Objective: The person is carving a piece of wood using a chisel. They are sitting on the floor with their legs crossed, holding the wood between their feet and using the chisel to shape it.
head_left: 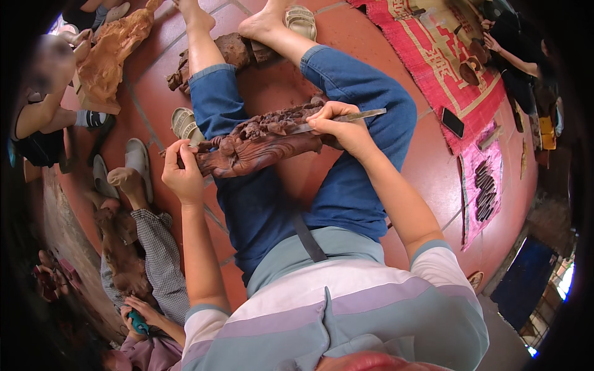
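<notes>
A long reddish-brown wood carving [263, 151], with knobbly relief along its top and wavy grooves on its side, lies across above my thighs. My left hand [184, 172] is closed at its left end, thumb and fingers gripping the tip. In my right hand [343, 128] a thin flat metal carving chisel [370, 114] is pinched. One end of it sticks out to the right past my knuckles, and the other reaches left onto the carved top. The fingers of my right hand also hang over the carving's right end, hiding part of it.
Beyond my feet lies a rough dark wood piece [234, 52] on the tiled floor, near a sandal [301, 23]. To the right are a red mat [421, 68], a phone [453, 122] and pink cloth [470, 216] bearing several dark tools. At lower left, a person holds a teal tool [137, 323].
</notes>
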